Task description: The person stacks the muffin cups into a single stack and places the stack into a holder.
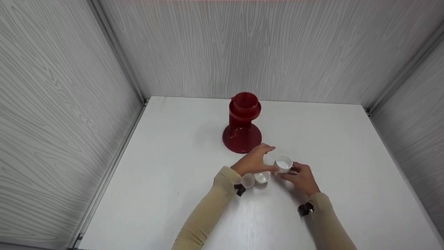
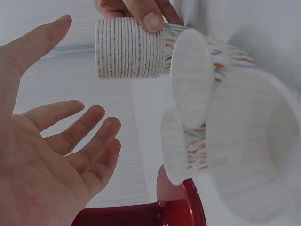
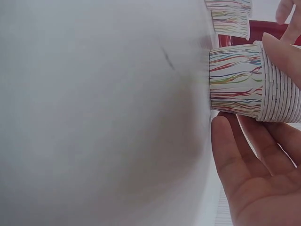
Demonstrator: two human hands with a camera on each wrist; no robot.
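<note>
A stack of nested white paper cups (image 1: 283, 164) with colourful streaks stands at the table's centre right. My right hand (image 1: 302, 178) holds it from the right side, thumb and fingers against its wall. To its left, my left hand (image 1: 255, 162) is spread, palm toward the stack, with thumb and fingers apart and nothing held. Below the left hand, single paper cups (image 1: 262, 177) stand mouth up; the left wrist view shows three, including a near cup (image 2: 254, 146). Behind the left hand stands a red plastic holder (image 1: 241, 121) with a round base and cup-shaped top.
A white table (image 1: 166, 156) spreads under everything. Grey wood-grain panels enclose it at the back (image 1: 222, 48), the left (image 1: 52, 104) and the right (image 1: 416, 104). Dark wrist cameras (image 1: 306, 209) sit on both wrists.
</note>
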